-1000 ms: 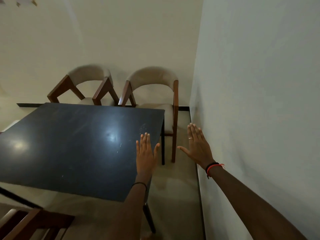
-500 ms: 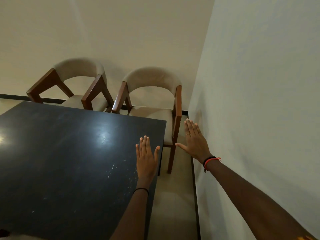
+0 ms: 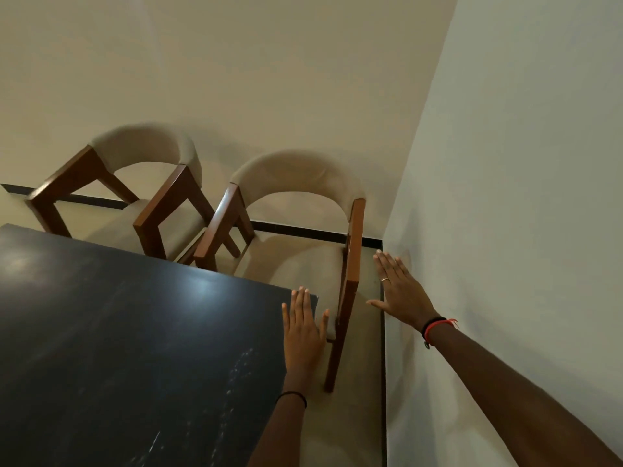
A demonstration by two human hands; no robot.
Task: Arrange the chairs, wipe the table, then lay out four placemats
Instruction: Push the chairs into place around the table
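Hands flat, fingers spread, holding nothing; left hand (image 3: pixel 303 332) over table (image 3: pixel 118 332) corner; right hand (image 3: pixel 401 291) by wall; nearer chair (image 3: pixel 303 244) at 12 o'clock between them, armrest nearer left hand; second chair (image 3: pixel 128 190) at 10 o'clock.

1. The surface (image 3: pixel 118 332) has a dark, smooth, glossy top, with light glare and pale scuff marks.
2. The right chair (image 3: pixel 303 210) has a polished brown wood frame and matt beige cloth padding.
3. The left chair (image 3: pixel 141 153) looks the same.
4. The walls (image 3: pixel 522 163) are matt painted plaster.
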